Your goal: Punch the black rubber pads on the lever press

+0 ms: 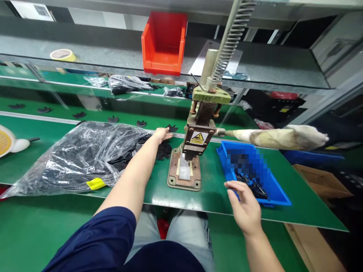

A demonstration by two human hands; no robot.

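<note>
My left hand [163, 135] stretches past the press to the far strip of the bench, its fingertips at the edge of a small black curved part [172, 128]. The fingers are closed on that edge. That part is the rightmost of a spaced row of similar pieces, another being the black part [141, 123]. Under my left forearm, a clear plastic bag [85, 151] spills loose black parts [163, 150]. My right hand [245, 206] hovers at the near left side of a blue bin [273, 189], thumb and fingers bent but apart, holding nothing visible.
Between my hands stands a hand press [198, 139] with a wrapped lever [278, 138] reaching right above the bin. A red bin [164, 45] and a tape roll [62, 55] sit on the shelf. A small fan-like object [6, 141] is at far left, a cardboard box [320, 181] at right.
</note>
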